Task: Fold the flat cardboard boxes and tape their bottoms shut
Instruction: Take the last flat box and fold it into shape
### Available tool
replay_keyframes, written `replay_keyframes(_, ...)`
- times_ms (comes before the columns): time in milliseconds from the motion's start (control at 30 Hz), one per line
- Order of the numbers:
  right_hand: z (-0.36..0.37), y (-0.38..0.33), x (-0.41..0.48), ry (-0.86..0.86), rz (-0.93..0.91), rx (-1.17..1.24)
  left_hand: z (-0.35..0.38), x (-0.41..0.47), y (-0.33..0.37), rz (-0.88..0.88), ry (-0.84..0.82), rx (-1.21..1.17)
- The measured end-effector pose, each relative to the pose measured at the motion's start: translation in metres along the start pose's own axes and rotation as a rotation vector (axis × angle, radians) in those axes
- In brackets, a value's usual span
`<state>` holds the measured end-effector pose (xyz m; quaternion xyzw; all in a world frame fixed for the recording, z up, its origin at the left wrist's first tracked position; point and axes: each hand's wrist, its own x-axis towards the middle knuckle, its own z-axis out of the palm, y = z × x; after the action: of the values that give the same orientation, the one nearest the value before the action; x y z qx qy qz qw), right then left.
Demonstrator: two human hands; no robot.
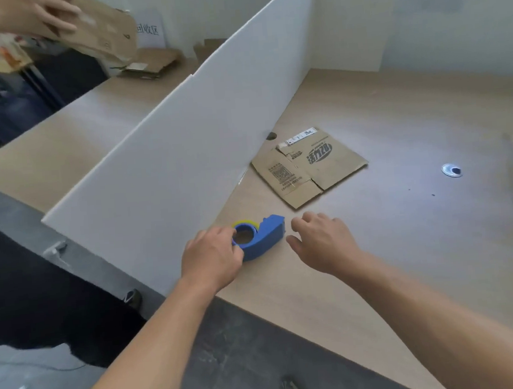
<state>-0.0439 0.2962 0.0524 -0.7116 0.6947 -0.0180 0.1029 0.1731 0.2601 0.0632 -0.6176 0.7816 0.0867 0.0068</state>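
Near the table (pixel 406 244) edge at 6 o'clock, left hand (pixel 211 256), arm outstretched, curled round the roll end of the tape dispenser (pixel 263 235), probably to lift it for taping. At its 3 o'clock, right hand (pixel 323 239), palm down, fingers loosely bent, holding nothing. At 1 o'clock beyond, flat cardboard box (pixel 308 165), unfolded, beside the white divider (pixel 183 138).

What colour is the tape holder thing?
Blue tape dispenser, with a yellow-edged roll; head view.
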Motion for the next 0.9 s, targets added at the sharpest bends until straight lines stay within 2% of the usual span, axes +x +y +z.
replay_keyframes(167,0.0,0.002,0.044,-0.005,0.07,-0.027,-0.006,0.072,-0.003,0.128,-0.029,0.084)
replay_keyframes(267,0.001,0.003,0.07,-0.012,0.153,-0.031,-0.005,0.116,-0.001,0.171,-0.111,0.097)
replay_keyframes(400,0.003,0.008,0.101,-0.026,0.263,0.01,-0.001,0.171,0.01,0.186,-0.149,0.005)
replay_keyframes(533,0.006,0.029,0.124,-0.017,0.363,0.07,0.01,0.207,0.033,0.095,-0.246,-0.176)
replay_keyframes(700,0.004,0.086,0.177,0.173,0.563,0.287,0.034,0.26,0.061,0.008,-0.317,-0.211)
replay_keyframes(900,0.024,0.163,0.267,0.074,0.634,0.409,0.077,0.311,0.07,-0.136,-0.421,-0.241)
